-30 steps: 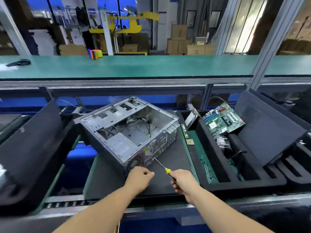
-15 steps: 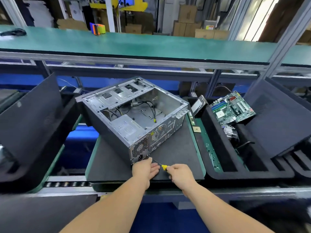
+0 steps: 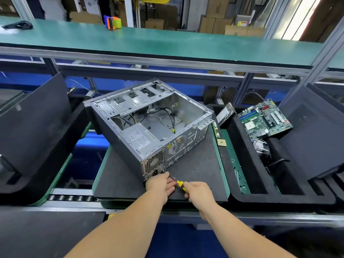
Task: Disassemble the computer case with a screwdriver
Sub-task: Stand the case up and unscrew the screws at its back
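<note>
On the dark foam surface (image 3: 195, 170), a yellow-handled screwdriver (image 3: 179, 183) was gripped by the right hand (image 3: 198, 192) and steadied under the left hand's (image 3: 160, 185) relaxed fingers against the open grey metal computer case (image 3: 149, 125).

Computer case (image 3: 149, 127) sits open-topped across the far-left part of my dark surface (image 3: 201, 168), blocking that whole side. Bare mat runs along the near edge and toward the right edge, room to pass there. My left grip (image 3: 161, 185) and right grip (image 3: 197, 190) with the screwdriver (image 3: 179, 183) crowd the case's near corner. Foam tray (image 3: 242, 183) wall stands just past the right edge; black panel (image 3: 33, 131) leans beyond the left edge.
</note>
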